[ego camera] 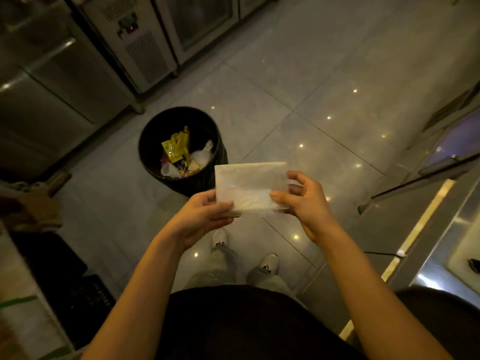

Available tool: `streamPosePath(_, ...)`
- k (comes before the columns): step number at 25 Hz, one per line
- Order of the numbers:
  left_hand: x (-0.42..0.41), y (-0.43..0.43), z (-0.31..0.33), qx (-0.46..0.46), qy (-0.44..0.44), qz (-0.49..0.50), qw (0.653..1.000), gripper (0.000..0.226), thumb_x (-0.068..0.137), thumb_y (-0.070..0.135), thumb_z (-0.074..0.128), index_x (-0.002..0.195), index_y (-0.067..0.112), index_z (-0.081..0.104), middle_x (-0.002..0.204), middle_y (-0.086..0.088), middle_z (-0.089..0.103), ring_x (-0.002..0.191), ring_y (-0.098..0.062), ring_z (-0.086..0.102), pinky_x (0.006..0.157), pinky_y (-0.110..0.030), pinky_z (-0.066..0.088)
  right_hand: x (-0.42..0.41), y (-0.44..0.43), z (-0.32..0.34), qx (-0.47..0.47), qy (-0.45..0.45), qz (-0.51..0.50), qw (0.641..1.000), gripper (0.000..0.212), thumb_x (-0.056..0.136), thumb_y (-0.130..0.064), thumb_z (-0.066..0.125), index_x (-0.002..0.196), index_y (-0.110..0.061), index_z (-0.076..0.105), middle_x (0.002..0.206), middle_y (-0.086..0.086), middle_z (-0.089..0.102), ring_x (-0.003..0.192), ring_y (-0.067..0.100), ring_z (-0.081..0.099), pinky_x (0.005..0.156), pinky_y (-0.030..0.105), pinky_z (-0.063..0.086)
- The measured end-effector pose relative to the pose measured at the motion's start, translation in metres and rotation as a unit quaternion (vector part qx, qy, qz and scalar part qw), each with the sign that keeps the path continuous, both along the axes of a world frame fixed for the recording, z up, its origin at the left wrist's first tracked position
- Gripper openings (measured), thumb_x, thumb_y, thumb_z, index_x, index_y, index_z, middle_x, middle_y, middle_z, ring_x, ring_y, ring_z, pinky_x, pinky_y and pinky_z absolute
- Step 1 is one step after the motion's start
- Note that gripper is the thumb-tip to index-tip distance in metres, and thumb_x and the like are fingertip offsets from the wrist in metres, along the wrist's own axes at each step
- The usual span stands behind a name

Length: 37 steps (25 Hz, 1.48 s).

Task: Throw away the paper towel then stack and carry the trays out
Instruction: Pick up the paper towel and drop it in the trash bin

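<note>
Paper towel point(249, 187): a pale, flat, folded rectangle held at centre frame, in front of the person's torso and above the tiled floor point(324, 81). Its surface shows a faint sheen and its edges are straight; motion blur hides any finer texture. It is judged very light, soft and limp, with no stiffness of its own beyond the fold. It is not fragile, but it can unfold or drift in air if let go far from the target, so release is best made directly over the opening.

Grip points: the lower corners. The left hand point(205, 219) pinches the lower left corner between thumb and fingers. The right hand point(304, 201) pinches the lower right edge with thumb and forefinger; the remaining fingers are curled loosely behind the sheet. Both hands are closed on the towel.

Beyond the towel, to the upper left of it, stands a black round waste bin point(181, 149), open-topped and partly filled with yellow wrappers and white scraps. Stainless refrigerated cabinets point(65, 81) line the upper left of the frame. No trays are identifiable in view.
</note>
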State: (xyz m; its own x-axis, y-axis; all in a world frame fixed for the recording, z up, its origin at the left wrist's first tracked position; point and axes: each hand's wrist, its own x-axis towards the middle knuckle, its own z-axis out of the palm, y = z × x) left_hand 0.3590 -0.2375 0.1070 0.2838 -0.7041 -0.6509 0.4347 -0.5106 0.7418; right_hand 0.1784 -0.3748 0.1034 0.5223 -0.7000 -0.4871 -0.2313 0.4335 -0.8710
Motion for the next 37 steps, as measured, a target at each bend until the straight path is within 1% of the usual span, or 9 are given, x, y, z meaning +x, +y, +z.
streamPosePath(5, 0.027, 0.003, -0.009, 0.014, -0.022, 0.034, 0.999, 0.025, 0.089, 0.001, 0.063, 0.111, 0.014, 0.065, 0.095, -0.003, 0.076, 0.085, -0.016, 0.073, 0.081, -0.029, 0.057, 0.034, -0.008, -0.005, -0.017, 0.025, 0.061, 0.998, 0.044, 0.085, -0.007, 0.07, 0.125, -0.014, 0.054, 0.107, 0.008, 0.07, 0.095, 0.021, 0.07, 0.074, 0.033, 0.062)
streamPosePath(9, 0.068, 0.0, -0.019, 0.025, -0.03, 0.07, 0.997, 0.033, 0.086, 0.002, 0.067, 0.116, 0.012, 0.06, 0.103, -0.01, 0.073, 0.096, -0.024, 0.068, 0.087, -0.035, 0.056, 0.072, -0.011, -0.008, -0.052, 0.069, 0.105, 0.991, 0.036, 0.088, -0.011, 0.068, 0.12, -0.021, 0.055, 0.108, 0.004, 0.066, 0.097, 0.017, 0.067, 0.074, 0.026, 0.06)
streamPosePath(13, 0.124, -0.001, -0.028, 0.022, -0.031, 0.104, 0.994, 0.018, 0.091, 0.001, 0.06, 0.105, 0.011, 0.065, 0.099, -0.01, 0.071, 0.09, -0.022, 0.067, 0.072, -0.026, 0.059, 0.133, -0.011, -0.014, -0.073, 0.108, 0.094, 0.987, 0.032, 0.086, -0.006, 0.067, 0.113, -0.022, 0.059, 0.105, 0.006, 0.066, 0.097, 0.021, 0.067, 0.075, 0.029, 0.06)
streamPosePath(19, 0.202, 0.022, -0.057, 0.052, -0.08, 0.159, 0.983, 0.029, 0.09, -0.004, 0.056, 0.086, 0.021, 0.07, 0.084, -0.002, 0.07, 0.085, -0.019, 0.063, 0.078, -0.032, 0.052, 0.225, -0.001, -0.038, -0.102, 0.181, 0.12, 0.971, 0.029, 0.088, -0.012, 0.065, 0.116, -0.016, 0.061, 0.108, 0.007, 0.067, 0.1, 0.023, 0.066, 0.085, 0.039, 0.059)
streamPosePath(22, 0.231, 0.034, -0.073, 0.09, -0.109, 0.2, 0.97, 0.024, 0.087, 0.001, 0.059, 0.097, 0.021, 0.068, 0.096, -0.004, 0.068, 0.091, -0.019, 0.063, 0.083, -0.037, 0.053, 0.262, 0.007, -0.048, -0.107, 0.205, 0.141, 0.963, 0.023, 0.09, -0.014, 0.065, 0.112, -0.017, 0.06, 0.108, 0.006, 0.066, 0.101, 0.022, 0.064, 0.088, 0.039, 0.057)
streamPosePath(27, 0.253, 0.036, -0.089, 0.122, -0.11, 0.227, 0.96, 0.02, 0.087, 0.002, 0.061, 0.1, 0.017, 0.065, 0.098, -0.005, 0.066, 0.091, -0.017, 0.062, 0.068, -0.025, 0.047, 0.3, 0.001, -0.062, -0.113, 0.226, 0.173, 0.952, 0.021, 0.089, -0.013, 0.065, 0.108, -0.018, 0.058, 0.107, 0.007, 0.065, 0.1, 0.023, 0.064, 0.088, 0.04, 0.056)
streamPosePath(30, 0.266, 0.026, -0.099, 0.157, -0.124, 0.244, 0.949, 0.019, 0.086, 0.002, 0.063, 0.1, 0.015, 0.066, 0.1, -0.006, 0.068, 0.095, -0.019, 0.064, 0.076, -0.031, 0.054, 0.322, -0.016, -0.071, -0.117, 0.229, 0.196, 0.946, 0.023, 0.09, -0.01, 0.063, 0.112, -0.015, 0.061, 0.102, 0.003, 0.064, 0.096, 0.02, 0.063, 0.085, 0.036, 0.056)
streamPosePath(34, 0.275, 0.003, -0.104, 0.21, -0.211, 0.194, 0.935, 0.018, 0.09, 0.009, 0.062, 0.106, 0.016, 0.066, 0.1, -0.001, 0.067, 0.096, -0.018, 0.064, 0.078, -0.03, 0.052, 0.348, -0.046, -0.09, -0.111, 0.223, 0.226, 0.942, 0.025, 0.091, -0.009, 0.061, 0.116, -0.013, 0.062, 0.095, -0.001, 0.063, 0.092, 0.018, 0.063, 0.075, 0.027, 0.055)
streamPosePath(37, 0.281, -0.023, -0.107, 0.234, -0.261, 0.146, 0.925, 0.027, 0.093, 0.01, 0.059, 0.119, 0.008, 0.065, 0.107, -0.006, 0.067, 0.097, -0.017, 0.062, 0.079, -0.026, 0.048, 0.368, -0.072, -0.109, -0.12, 0.244, 0.267, 0.925, 0.03, 0.091, -0.01, 0.059, 0.121, -0.012, 0.061, 0.104, 0.005, 0.065, 0.098, 0.022, 0.063, 0.077, 0.03, 0.055)
